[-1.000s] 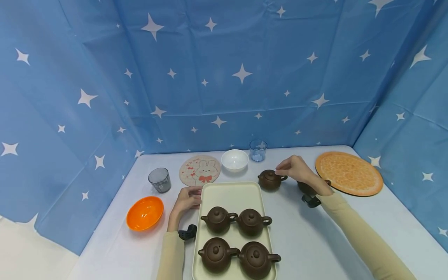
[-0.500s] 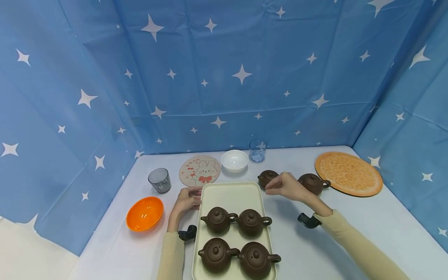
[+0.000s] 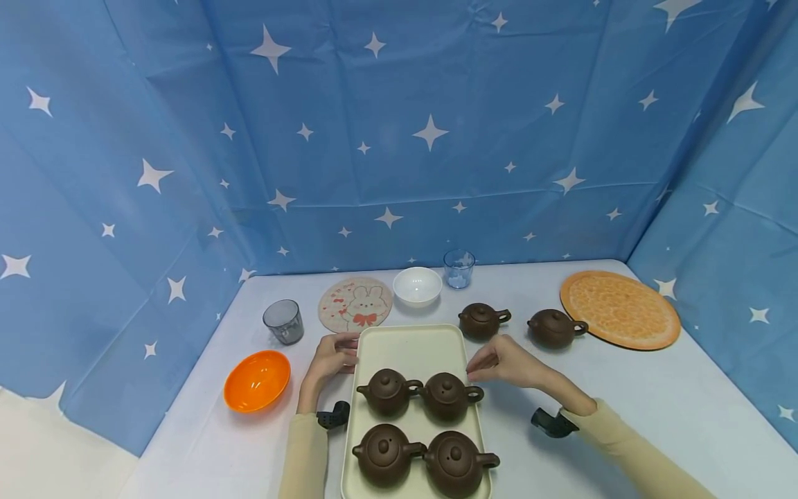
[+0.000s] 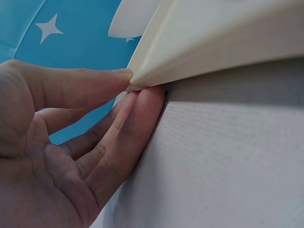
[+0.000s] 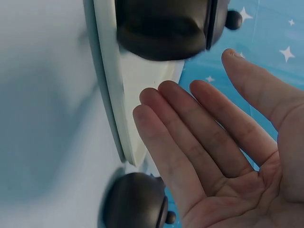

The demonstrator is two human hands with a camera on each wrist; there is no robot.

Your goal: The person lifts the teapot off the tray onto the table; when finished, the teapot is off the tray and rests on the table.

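Note:
In the head view a cream tray carries several dark brown teapots, including a back-left one and a back-right one. My left hand is at the tray's left edge. The left wrist view shows its thumb and fingers pinching the tray's rim. Beside the tray's right edge is my right hand, holding nothing. Its fingers extend toward the tray in the right wrist view, just below a teapot.
Beyond my right hand stand two smaller teapots, one nearer and one farther right. A pizza-patterned round mat, white bowl, blue glass, rabbit mat, grey glass and orange bowl surround them.
My right hand has moved from the small teapot's handle toward me and left, to the tray's right edge. The small teapots stay where they were. My left hand has not moved.

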